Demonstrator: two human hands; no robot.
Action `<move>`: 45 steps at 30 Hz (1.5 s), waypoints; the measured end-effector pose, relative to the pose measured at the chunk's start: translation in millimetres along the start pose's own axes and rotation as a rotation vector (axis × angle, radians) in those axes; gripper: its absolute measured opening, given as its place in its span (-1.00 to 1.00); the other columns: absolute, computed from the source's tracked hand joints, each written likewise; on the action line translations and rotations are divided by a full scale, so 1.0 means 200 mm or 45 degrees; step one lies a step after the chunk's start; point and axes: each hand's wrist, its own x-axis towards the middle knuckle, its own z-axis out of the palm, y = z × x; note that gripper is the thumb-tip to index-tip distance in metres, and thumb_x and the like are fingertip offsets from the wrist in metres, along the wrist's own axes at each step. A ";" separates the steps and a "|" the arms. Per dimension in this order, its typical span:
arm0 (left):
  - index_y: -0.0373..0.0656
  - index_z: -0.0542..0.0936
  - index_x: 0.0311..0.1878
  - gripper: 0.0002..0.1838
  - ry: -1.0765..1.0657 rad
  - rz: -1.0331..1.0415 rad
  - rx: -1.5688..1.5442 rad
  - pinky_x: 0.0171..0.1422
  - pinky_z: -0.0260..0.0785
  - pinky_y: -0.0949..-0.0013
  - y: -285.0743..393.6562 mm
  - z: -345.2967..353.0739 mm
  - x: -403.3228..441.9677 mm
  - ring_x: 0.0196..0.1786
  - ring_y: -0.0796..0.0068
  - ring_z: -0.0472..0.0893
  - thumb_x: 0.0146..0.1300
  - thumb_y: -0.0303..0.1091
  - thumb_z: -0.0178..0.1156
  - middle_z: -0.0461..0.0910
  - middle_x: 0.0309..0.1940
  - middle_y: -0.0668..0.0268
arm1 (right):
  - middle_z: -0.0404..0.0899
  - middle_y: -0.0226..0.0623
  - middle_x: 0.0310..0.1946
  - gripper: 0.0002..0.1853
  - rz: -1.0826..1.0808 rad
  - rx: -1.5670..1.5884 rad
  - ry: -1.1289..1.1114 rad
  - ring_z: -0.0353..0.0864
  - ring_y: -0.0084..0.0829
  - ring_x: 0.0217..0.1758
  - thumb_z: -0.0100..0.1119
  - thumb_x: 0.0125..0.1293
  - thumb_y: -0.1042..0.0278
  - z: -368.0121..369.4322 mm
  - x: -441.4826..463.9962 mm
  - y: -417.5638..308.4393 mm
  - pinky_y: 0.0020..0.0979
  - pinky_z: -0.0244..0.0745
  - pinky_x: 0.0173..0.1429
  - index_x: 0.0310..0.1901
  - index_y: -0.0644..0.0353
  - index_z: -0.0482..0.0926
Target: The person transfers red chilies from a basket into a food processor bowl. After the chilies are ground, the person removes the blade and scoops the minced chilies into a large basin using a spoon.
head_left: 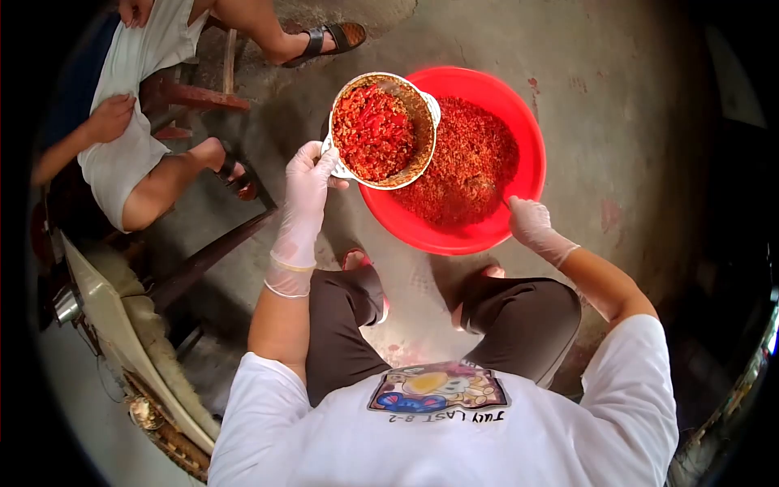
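Observation:
My left hand [307, 174], in a clear glove, grips one side handle of a white pot [428, 154]. The pot is tilted toward me beside and partly over a large red basin [531, 138]. Inside the pot lies chopped red chili [373, 130], with reddish residue along its inner wall. More finely chopped chili [479, 154] fills much of the basin. At the basin's right rim, my gloved right hand [529, 219] is closed around a thin handle [506, 201]. That utensil's far end is sunk in the chili, so its exact kind is hidden.
The basin stands on a concrete floor [617, 105] in front of my feet. Another person [130, 122] sits at the left, with sandalled feet near a wooden stool [199, 97]. A pale-edged piece of furniture [122, 325] stands at the lower left.

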 end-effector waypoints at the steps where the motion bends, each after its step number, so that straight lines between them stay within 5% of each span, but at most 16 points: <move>1: -0.15 0.51 -0.30 -0.91 -0.016 0.018 -0.012 -0.46 0.40 0.63 -0.01 -0.01 0.01 -0.43 0.68 0.53 0.26 -0.39 0.04 0.56 -0.43 0.40 | 0.54 -0.06 -0.49 -0.87 0.049 0.063 -0.018 0.57 -0.03 -0.36 0.03 0.06 0.43 -0.05 -0.01 0.00 -0.06 0.44 -0.27 -0.32 0.17 0.39; 7: -0.16 0.49 -0.33 -0.90 -0.115 0.100 0.053 -0.50 0.38 0.66 0.04 -0.03 0.10 -0.49 0.72 0.52 0.26 -0.38 0.04 0.56 -0.47 0.41 | 0.49 -0.06 -0.54 -0.88 -0.139 0.556 0.295 0.51 -0.01 -0.43 0.02 0.13 0.45 -0.35 -0.06 0.08 -0.15 0.38 -0.36 -0.33 0.15 0.30; 12: -0.16 0.50 -0.31 -0.92 -0.152 0.112 -0.012 -0.50 0.41 0.64 -0.01 -0.07 0.10 -0.48 0.71 0.53 0.26 -0.39 0.05 0.57 -0.45 0.39 | 0.48 -0.18 -0.48 -0.85 -0.379 0.903 0.458 0.48 -0.12 -0.42 0.02 0.14 0.54 -0.61 -0.14 -0.22 -0.35 0.41 -0.29 -0.24 0.21 0.34; 15: -0.16 0.50 -0.31 -0.91 -0.163 0.089 -0.066 -0.50 0.41 0.64 -0.01 -0.08 0.11 -0.48 0.70 0.53 0.26 -0.39 0.05 0.57 -0.44 0.38 | 0.51 -0.13 -0.44 -0.81 -0.382 1.124 0.395 0.51 -0.09 -0.37 0.00 0.17 0.50 -0.68 -0.04 -0.42 -0.30 0.43 -0.26 -0.15 0.19 0.39; 22: -0.17 0.51 -0.29 -0.91 -0.217 0.065 0.032 -0.51 0.40 0.65 0.02 -0.05 0.13 -0.48 0.70 0.53 0.25 -0.39 0.05 0.57 -0.43 0.38 | 0.52 -0.01 -0.36 -0.77 -0.660 0.675 0.691 0.53 -0.03 -0.29 -0.04 0.22 0.41 -0.63 0.36 -0.59 -0.17 0.42 -0.25 -0.08 0.19 0.44; 30: -0.18 0.52 -0.30 -0.91 -0.229 0.063 -0.006 -0.50 0.40 0.65 -0.02 -0.06 0.15 -0.48 0.71 0.53 0.24 -0.38 0.08 0.57 -0.43 0.39 | 0.51 0.02 -0.40 -0.74 -0.538 0.664 0.246 0.53 -0.04 -0.29 -0.06 0.19 0.47 -0.60 0.12 -0.49 -0.20 0.42 -0.21 -0.09 0.22 0.47; 34: -0.18 0.51 -0.29 -0.91 -0.224 0.062 0.029 -0.50 0.41 0.64 -0.03 -0.05 0.15 -0.47 0.70 0.53 0.24 -0.39 0.08 0.57 -0.43 0.37 | 0.53 0.03 -0.37 -0.72 -0.610 0.741 0.452 0.54 -0.04 -0.28 -0.02 0.16 0.48 -0.61 0.19 -0.52 -0.21 0.43 -0.18 -0.06 0.23 0.48; 45: -0.18 0.50 -0.29 -0.91 -0.255 0.041 0.045 -0.49 0.41 0.64 -0.02 -0.04 0.14 -0.45 0.70 0.54 0.24 -0.38 0.08 0.58 -0.41 0.38 | 0.56 -0.05 -0.36 -0.68 -0.689 0.433 0.293 0.56 -0.10 -0.28 0.00 0.15 0.46 -0.62 0.22 -0.39 -0.21 0.45 -0.16 -0.03 0.11 0.52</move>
